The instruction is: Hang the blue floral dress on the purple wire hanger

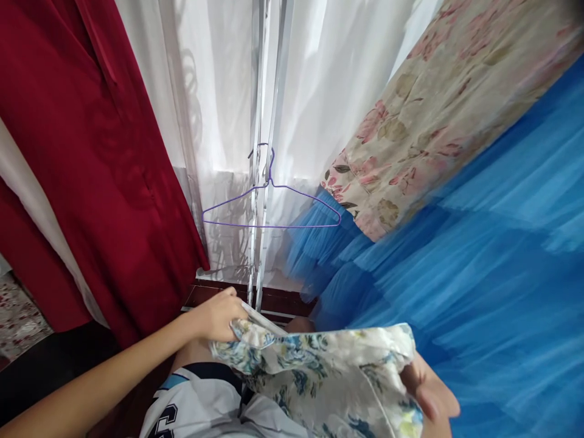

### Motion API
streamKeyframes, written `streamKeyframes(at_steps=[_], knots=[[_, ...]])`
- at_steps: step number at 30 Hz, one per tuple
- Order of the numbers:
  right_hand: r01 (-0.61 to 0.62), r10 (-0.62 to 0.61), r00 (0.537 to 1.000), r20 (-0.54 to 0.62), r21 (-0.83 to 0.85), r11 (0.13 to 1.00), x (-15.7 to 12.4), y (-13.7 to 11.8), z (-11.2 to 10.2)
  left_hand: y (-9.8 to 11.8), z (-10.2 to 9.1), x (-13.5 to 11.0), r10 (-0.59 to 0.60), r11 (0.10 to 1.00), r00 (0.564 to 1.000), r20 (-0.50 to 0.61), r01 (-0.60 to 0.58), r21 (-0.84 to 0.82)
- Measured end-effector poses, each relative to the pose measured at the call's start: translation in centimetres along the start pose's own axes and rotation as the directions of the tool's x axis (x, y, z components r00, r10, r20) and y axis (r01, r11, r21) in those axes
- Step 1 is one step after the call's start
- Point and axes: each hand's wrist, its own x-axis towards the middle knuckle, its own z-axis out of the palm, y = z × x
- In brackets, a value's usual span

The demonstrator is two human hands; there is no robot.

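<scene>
A white cloth with a blue flower print (319, 371) is stretched between my two hands at the bottom of the view. My left hand (219, 316) is closed on its left corner. My right hand (429, 395) grips its right edge, with the fingers partly hidden under the fabric. Above them a purple wire hanger (269, 207) hangs bare on a thin metal upright in front of a white curtain (219, 91). Neither hand touches the hanger.
A dark red curtain (91, 152) hangs at the left. Blue fabric (479, 261) and a pink-flowered cloth (447, 103) fill the right side. A white and blue jersey (191, 407) lies under the printed cloth. A dark wooden sill (283, 301) runs below the white curtain.
</scene>
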Motion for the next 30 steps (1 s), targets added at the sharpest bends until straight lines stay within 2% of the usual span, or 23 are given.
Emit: streamKeyframes(at_steps=[3, 6, 8, 11, 16, 18, 19, 21, 24, 27, 30], knots=[[0.033, -0.036, 0.997, -0.064, -0.053, 0.998, 1.3, -0.7, 0.0, -4.3, -1.7, -2.2, -0.110, 0.992, 0.984, -0.141, 0.100, -0.079], [0.071, -0.078, 0.997, -0.031, -0.167, 0.983, 4.7, -1.3, 1.7, -8.0, -4.2, -4.0, -0.248, 0.964, 0.919, -0.306, 0.205, -0.167], [0.114, -0.111, 0.993, 0.026, -0.262, 0.958, 7.5, -1.8, 3.2, -9.9, -6.0, -4.5, -0.352, 0.932, 0.825, -0.442, 0.262, -0.252], [0.193, -0.156, 0.979, 0.132, -0.346, 0.918, 11.5, -2.6, 5.7, -12.0, -8.6, -4.3, -0.454, 0.886, 0.646, -0.613, 0.252, -0.391], [0.318, -0.236, 0.936, 0.261, -0.342, 0.884, 15.5, -3.4, 9.3, -14.4, -12.2, -1.7, -0.595, 0.786, 0.438, -0.674, 0.144, -0.601], [0.344, -0.263, 0.929, 0.259, -0.351, 0.871, 16.2, -3.2, 9.9, -15.2, -13.4, -0.2, -0.636, 0.744, 0.391, -0.665, 0.081, -0.663], [0.346, -0.269, 0.931, 0.247, -0.361, 0.866, 16.4, -2.9, 10.0, -15.4, -13.9, 0.6, -0.647, 0.726, 0.388, -0.657, 0.050, -0.686], [0.336, -0.275, 0.939, 0.206, -0.385, 0.860, 16.7, -2.4, 9.7, -15.6, -14.7, 2.2, -0.664, 0.677, 0.422, -0.617, -0.010, -0.736], [0.356, -0.337, 0.933, 0.126, -0.445, 0.822, 16.9, -1.9, 8.5, -15.1, -15.4, 3.7, -0.674, 0.571, 0.519, -0.525, -0.085, -0.816], [0.404, -0.461, 0.887, 0.018, -0.514, 0.757, 16.9, -2.1, 6.9, -14.1, -15.4, 3.9, -0.665, 0.483, 0.601, -0.443, -0.106, -0.869], [0.413, -0.536, 0.841, -0.072, -0.554, 0.723, 16.8, -3.1, 5.4, -13.2, -15.1, 3.1, -0.647, 0.425, 0.660, -0.382, -0.104, -0.899]])
